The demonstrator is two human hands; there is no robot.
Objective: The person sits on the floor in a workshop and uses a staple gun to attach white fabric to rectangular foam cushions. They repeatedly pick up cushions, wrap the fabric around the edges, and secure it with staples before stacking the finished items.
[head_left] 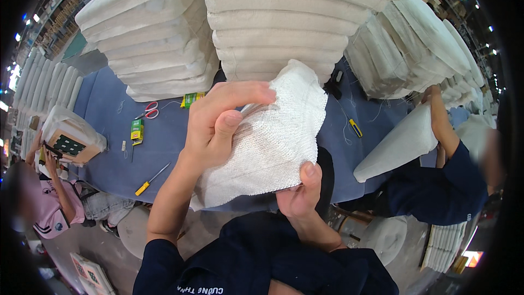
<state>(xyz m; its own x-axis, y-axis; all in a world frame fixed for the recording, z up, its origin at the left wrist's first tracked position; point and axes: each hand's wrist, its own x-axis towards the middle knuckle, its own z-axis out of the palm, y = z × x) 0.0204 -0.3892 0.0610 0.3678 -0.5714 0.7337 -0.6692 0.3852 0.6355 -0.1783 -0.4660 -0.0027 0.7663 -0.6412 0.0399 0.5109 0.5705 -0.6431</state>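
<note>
A piece of white woven cloth [275,142] with uneven edges is raised in front of me. My right hand [302,194] grips its lower right corner, thumb on the front face. A thin dark edge shows under the cloth beside that thumb. On the cloth's left side is my left hand [210,128], thumb and index finger apart. The index fingertip lies over the cloth's upper left edge; the remaining fingers are hard to make out.
Tall stacks of white padded cushions [278,22] line the blue table's [109,158] far side. Red-handled scissors [151,110], a green-and-yellow packet [136,131] and a yellow-handled screwdriver [143,187] lie left. Another yellow-handled tool [355,128] lies right. Co-workers handle padded pieces at both sides.
</note>
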